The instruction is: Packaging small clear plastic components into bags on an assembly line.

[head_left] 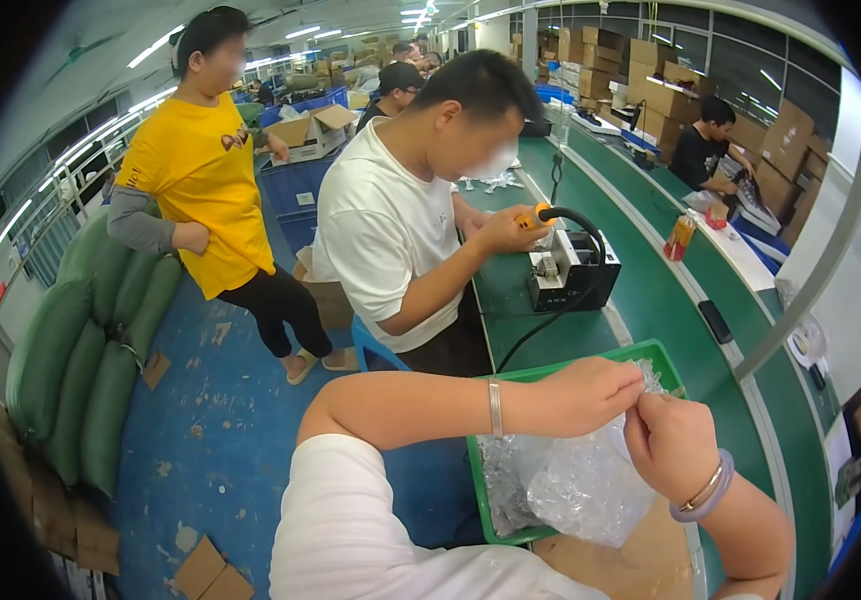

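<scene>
Workers filled a factory workshop, its long green benches running into the distance beneath rows of tube lights. A black bench machine stood before a seated worker who gripped an orange-handled tool, near a green tray of clear plastic parts. Cardboard boxes stood stacked by the windows, bulging green sacks leaned together, and cardboard scraps littered the scuffed blue floor.
</scene>
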A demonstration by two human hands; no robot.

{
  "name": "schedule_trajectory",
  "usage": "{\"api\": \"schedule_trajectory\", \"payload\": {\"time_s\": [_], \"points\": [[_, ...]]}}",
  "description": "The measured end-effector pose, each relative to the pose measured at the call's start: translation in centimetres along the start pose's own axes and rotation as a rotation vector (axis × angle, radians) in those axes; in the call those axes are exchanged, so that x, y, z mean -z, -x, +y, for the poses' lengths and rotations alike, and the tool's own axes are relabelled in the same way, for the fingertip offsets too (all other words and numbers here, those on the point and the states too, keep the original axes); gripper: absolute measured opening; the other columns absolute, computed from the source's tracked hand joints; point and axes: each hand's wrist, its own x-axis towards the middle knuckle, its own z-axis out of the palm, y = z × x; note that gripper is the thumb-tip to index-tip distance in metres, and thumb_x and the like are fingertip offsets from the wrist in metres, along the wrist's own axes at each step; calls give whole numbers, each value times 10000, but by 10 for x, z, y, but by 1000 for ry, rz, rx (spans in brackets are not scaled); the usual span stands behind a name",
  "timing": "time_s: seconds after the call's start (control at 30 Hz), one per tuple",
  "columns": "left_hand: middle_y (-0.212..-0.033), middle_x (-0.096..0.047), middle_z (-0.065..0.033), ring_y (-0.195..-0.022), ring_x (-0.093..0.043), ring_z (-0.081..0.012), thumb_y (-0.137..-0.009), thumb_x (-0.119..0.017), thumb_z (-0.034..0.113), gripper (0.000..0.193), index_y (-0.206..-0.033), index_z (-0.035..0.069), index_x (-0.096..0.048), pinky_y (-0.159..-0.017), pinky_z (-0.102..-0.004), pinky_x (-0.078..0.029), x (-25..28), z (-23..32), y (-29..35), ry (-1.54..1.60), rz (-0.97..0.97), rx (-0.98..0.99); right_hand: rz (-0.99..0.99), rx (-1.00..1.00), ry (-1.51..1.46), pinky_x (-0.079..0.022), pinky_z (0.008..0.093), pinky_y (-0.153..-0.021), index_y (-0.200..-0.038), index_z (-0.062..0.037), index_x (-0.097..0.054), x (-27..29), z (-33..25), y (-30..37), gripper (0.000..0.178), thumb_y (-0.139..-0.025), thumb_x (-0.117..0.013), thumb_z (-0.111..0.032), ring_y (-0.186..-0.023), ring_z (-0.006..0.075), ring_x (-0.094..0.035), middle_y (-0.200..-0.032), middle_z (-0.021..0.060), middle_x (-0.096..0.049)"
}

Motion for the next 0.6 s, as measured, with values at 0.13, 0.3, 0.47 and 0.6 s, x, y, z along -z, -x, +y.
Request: {"api": "schedule_trajectory", "payload": {"time_s": [0.13,0.3,0.47,0.6], "points": [[-618,-454,-154,-577,-440,-343,-885,-425,215,251,-740,14,-460,-518,-368,-367,6,2,3,-81,-61,-111,-7,27,129,-390,338,-401,-569,-47,-460,0,4,7,196,-698,-586,-122,-428,263,-500,-498,100,-491],[-640,-442,-144,-578,-447,-318,-875,-452,189,226,-718,26,-455,-511,-371,-358,-4,-2,17,-189,-29,-330,-3,-8,75,-405,362,-435,-563,-38,-477,-6,18,2,165,-678,-571,-110,-471,292,-518,-504,128,-498],[-655,-452,-58,-569,-448,-190,-879,-467,171,172,-770,38,-461,-534,-301,-378,-16,-22,53,298,275,-101,132,-399,278,-391,428,-471,-558,6,-495,4,103,36,212,-716,-542,-128,-517,358,-510,-533,181,-495],[-669,-451,-3,-590,-422,-83,-889,-460,177,155,-793,55,-461,-547,-234,-375,-21,-35,58,855,531,105,249,-522,205,-336,371,-426,-596,22,-484,47,111,54,233,-788,-521,-107,-437,271,-454,-500,155,-446]]}}
